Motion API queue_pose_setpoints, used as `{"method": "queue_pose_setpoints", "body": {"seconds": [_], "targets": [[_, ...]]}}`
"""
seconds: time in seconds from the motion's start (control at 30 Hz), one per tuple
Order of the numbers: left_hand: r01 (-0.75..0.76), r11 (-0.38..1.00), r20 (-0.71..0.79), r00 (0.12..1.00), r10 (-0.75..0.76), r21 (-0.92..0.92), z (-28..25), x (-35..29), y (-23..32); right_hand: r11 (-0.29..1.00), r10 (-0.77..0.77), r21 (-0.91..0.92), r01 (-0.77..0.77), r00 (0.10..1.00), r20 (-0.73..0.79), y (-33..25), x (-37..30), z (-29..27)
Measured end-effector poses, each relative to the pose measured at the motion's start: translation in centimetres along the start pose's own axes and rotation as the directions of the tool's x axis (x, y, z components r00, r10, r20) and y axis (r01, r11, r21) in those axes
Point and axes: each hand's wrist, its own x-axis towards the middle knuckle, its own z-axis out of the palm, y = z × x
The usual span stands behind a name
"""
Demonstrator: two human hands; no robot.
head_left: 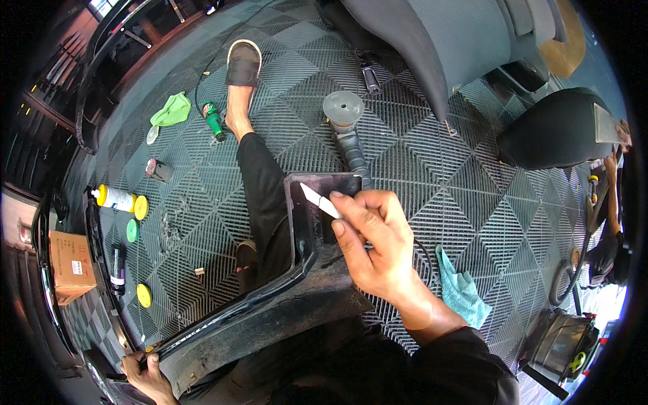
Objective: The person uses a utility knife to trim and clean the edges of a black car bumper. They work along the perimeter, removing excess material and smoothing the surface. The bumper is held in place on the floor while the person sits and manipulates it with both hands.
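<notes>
Panel (270, 320) of glossy black and dusty grey, seen from within the workshop: it lies aslant over the seated person's lap and legs, its broad squared end uppermost, its narrow end at the lower left. The right hand (378, 243) pinches a white blade-like tool (322, 201) between thumb and fingers, the tip at the inner corner of the squared end; whether it touches the surface cannot be told. The left hand (145, 378) is curled over the narrow end, thumb on the near side. Work at the squared end appears to be under way: its dark face takes a shine, yet a paler, hazy border along the rim suggests it is unfinished. The long edge is glossy, with pale marks partway along; the wide flank below is dull and looks untreated. How much of the length has been gone over cannot be judged. On the floor, a machine with a round grey pad (343, 106) and a teal cloth (464, 293) lie apart from both hands.
</notes>
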Motion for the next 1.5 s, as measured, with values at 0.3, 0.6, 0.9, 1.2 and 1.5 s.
{"method": "queue_pose_setpoints", "body": {"seconds": [0.3, 0.6, 0.9, 1.2, 1.5], "targets": [[-0.016, 1.0, -0.007, 1.0, 0.016, -0.008, 0.2, -0.1, 0.0, 0.967, -0.253, 0.056, 0.247, 0.952, 0.173, 2.5, 6.7, -4.4], [0.011, 1.0, -0.001, 1.0, -0.011, -0.009, -0.3, 0.0, 1.1, 0.919, -0.393, 0.192, 0.345, 0.744, 0.541, 4.9, 14.8, -3.8], [-0.004, 1.0, 0.045, 0.999, 0.004, -0.001, -0.6, 0.0, 0.9, 0.824, -0.563, 0.309, 0.474, 0.635, 0.528, 3.5, 17.3, -2.3], [-0.034, 0.999, 0.03, 0.999, 0.034, 0.023, -0.4, 0.0, 0.4, 0.843, -0.531, 0.27, 0.466, 0.637, 0.558, 3.1, 17.7, -1.4], [-0.025, 0.999, 0.024, 0.999, 0.024, 0.027, -0.5, -0.1, 0.4, 0.858, -0.495, 0.257, 0.444, 0.585, 0.643, 2.8, 18.2, -2.0]]}}
